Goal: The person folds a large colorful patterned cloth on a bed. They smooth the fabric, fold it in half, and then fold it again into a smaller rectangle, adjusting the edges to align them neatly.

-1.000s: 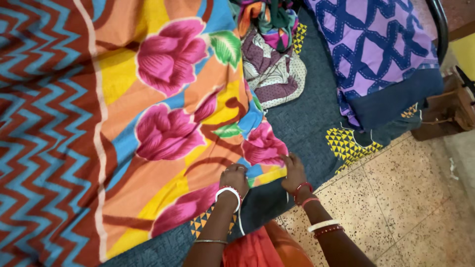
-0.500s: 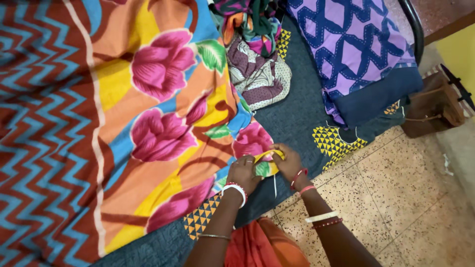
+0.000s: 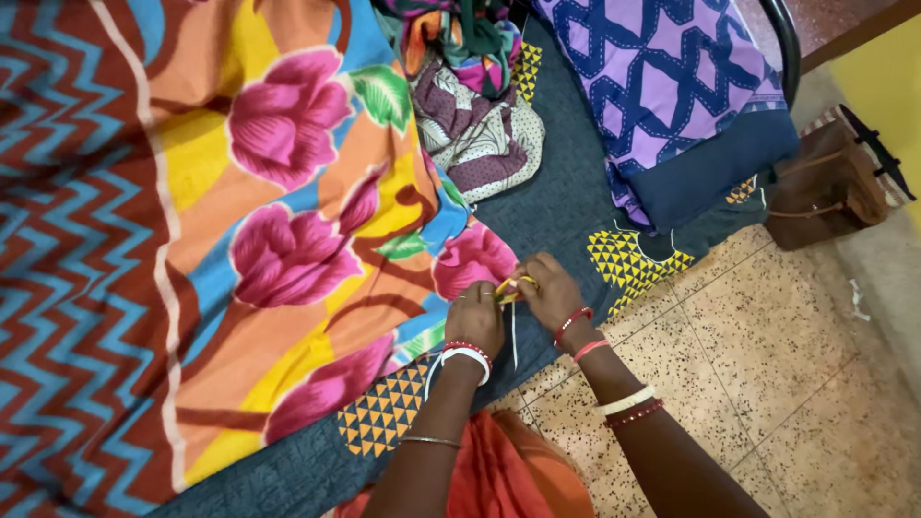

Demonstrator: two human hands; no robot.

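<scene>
Both hands have come together since a moment ago: then they lay flat and apart on the edge of the floral bedsheet [image 3: 288,240], now my left hand [image 3: 475,318] and right hand [image 3: 549,293] meet at its corner [image 3: 508,288], lifted off the bed [image 3: 566,206]. I see both sets of fingers pinching that yellow corner between them, so I judge the sheet gripped, with the floor [image 3: 767,384] just beside.

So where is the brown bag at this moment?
In the head view, the brown bag sits on the speckled floor at the far right, just beside the purple patterned pillow at the bed's edge, well away from both hands.
</scene>
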